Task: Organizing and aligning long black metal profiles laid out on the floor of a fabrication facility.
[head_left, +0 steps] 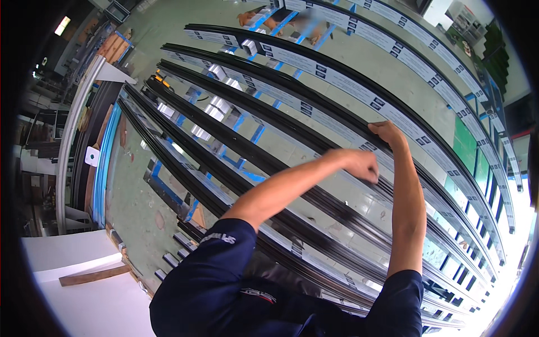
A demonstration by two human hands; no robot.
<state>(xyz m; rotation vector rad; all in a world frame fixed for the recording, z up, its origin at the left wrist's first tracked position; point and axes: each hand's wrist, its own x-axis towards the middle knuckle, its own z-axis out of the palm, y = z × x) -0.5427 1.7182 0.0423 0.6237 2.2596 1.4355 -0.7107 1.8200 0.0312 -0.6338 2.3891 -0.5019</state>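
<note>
Long black metal profiles with white-and-grey printed film lie in several rows across blue supports. My right hand reaches out with its fingers bent over the dark upper edge of one black profile, thumb lying toward the left. To the left of it and nearer me, my left hand hovers over a neighbouring profile, wrist bent and fingers curled inward. Motion smears that hand a little, and whatever its fingers may hold is hidden.
A blue support frame carries the profiles. Shiny silver blocks sit between the rows. A yellow-and-black tool rests at the profiles' left ends. Blue bars stand further left, beside a white surface at the lower left.
</note>
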